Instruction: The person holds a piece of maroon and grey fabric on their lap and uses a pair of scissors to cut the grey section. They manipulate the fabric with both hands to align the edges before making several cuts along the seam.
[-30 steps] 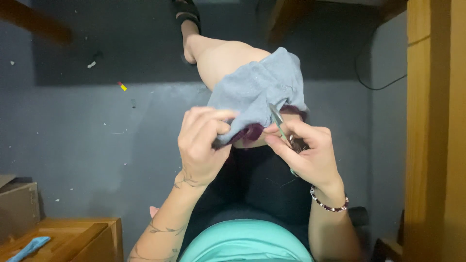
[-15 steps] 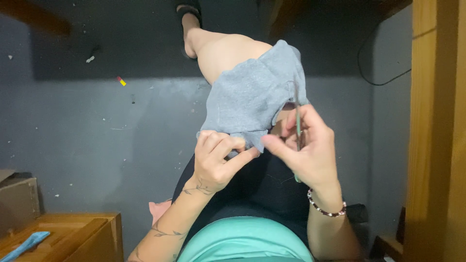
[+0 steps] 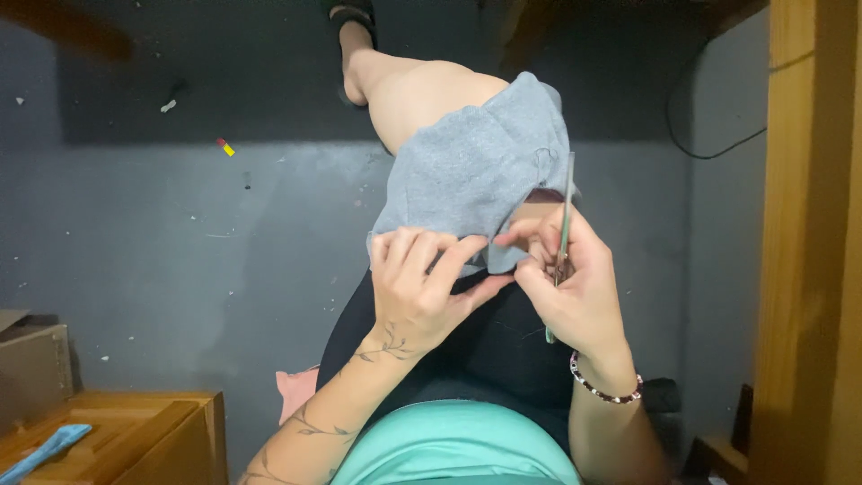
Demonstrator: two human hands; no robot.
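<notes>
Handling a soft cloth over the knee

Draping over the raised knee, the light grey knitted fabric piece [image 3: 476,171] looks limp and light; its lower hem is the sound hold. Left hand [image 3: 422,287] pinches that hem at 6 o'clock. Right hand [image 3: 566,287] grips a thin teal-handled tool [image 3: 564,229], now upright, no longer slanted.

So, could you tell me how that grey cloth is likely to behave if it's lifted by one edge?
The grey cloth is probably floppy: it drapes over the knee and bunches where the left hand pinches it. It looks thin, so likely light. The right hand holds a slim tool beside it.
</notes>
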